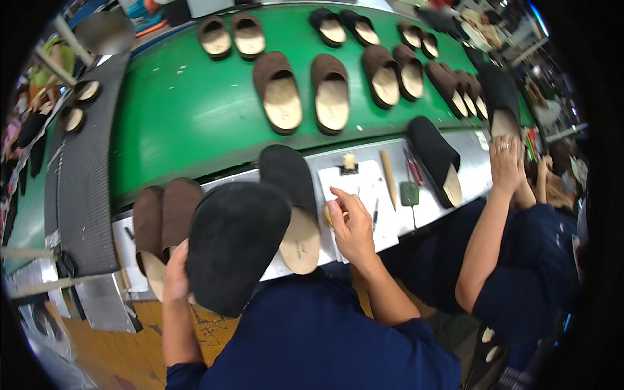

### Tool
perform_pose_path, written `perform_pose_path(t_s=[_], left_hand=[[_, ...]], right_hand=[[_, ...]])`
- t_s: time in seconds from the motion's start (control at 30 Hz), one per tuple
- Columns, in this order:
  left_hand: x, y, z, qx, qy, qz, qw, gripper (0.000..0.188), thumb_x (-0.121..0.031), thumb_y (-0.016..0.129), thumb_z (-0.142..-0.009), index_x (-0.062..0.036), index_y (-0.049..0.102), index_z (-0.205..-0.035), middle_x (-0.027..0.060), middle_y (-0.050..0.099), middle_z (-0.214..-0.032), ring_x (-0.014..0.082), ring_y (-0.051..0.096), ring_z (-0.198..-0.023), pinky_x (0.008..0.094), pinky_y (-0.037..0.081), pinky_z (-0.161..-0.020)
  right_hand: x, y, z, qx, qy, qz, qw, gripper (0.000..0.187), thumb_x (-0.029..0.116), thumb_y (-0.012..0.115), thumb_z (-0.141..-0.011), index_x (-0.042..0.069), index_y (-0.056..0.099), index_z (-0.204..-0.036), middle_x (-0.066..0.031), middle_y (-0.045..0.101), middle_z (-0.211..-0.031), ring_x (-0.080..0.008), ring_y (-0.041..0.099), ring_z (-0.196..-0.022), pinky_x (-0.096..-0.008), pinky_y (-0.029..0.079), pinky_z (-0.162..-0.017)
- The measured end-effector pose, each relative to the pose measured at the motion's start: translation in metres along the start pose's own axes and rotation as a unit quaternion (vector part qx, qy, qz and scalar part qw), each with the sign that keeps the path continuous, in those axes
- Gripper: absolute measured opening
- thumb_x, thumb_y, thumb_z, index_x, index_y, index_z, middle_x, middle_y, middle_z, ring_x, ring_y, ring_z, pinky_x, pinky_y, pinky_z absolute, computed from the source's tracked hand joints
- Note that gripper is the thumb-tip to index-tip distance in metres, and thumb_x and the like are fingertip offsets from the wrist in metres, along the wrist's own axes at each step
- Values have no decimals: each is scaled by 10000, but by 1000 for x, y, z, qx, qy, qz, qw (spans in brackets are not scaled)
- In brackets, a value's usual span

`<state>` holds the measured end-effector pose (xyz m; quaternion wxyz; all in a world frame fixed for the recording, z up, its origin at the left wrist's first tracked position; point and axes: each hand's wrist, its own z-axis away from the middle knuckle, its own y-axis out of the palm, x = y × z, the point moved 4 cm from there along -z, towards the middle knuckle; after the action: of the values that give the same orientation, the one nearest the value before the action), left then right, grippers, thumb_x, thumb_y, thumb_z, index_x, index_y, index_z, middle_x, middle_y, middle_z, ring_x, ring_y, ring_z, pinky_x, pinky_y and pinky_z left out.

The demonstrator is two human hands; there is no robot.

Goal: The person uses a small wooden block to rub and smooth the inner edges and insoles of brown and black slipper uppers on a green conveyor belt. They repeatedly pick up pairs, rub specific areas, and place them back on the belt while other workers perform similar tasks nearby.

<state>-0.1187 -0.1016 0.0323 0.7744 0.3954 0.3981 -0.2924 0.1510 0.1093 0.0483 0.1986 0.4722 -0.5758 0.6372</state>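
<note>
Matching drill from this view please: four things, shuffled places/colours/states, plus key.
1. left hand
2. belt
3. stick
4. paper

A. tan, between the paper and the red handles
B. gripping a black shoe
C. white, partly hidden by the right hand
D. green, with shoes standing on it

Pairs: 1-B, 2-D, 3-A, 4-C

Bright centre, dark fisheye-bent edges

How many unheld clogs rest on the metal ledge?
4: two brown clogs at left, one black clog partly behind the held clog, another black clog right of the red-handled tool. Some may be hidden.
</note>
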Motion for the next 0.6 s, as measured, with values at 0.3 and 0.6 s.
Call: perform_pose_path(t_s=[0.3,0.6], left_hand=[[-3,-38,19,263,-223,-221,912,519,-324,459,-978,71,548,-1302,108,603,-1292,190,539,-1194,293,368,-1043],[-7,2,23,288,-159,-321,888,616,-466,300,-1052,72,518,-1260,175,613,-1105,242,557,-1039,336,410,-939]], right_hand=[[-50,-11,4,5,-63,323,944,288,229,744,-835,20,647,-1008,-192,568,-1097,-341,586,-980,-431,508,-758],[33,-4,31,91,-78,-76,990,157,78,591,-958,-9,547,-1082,-113,636,-812,-184,622,-692,-300,489,-636]])
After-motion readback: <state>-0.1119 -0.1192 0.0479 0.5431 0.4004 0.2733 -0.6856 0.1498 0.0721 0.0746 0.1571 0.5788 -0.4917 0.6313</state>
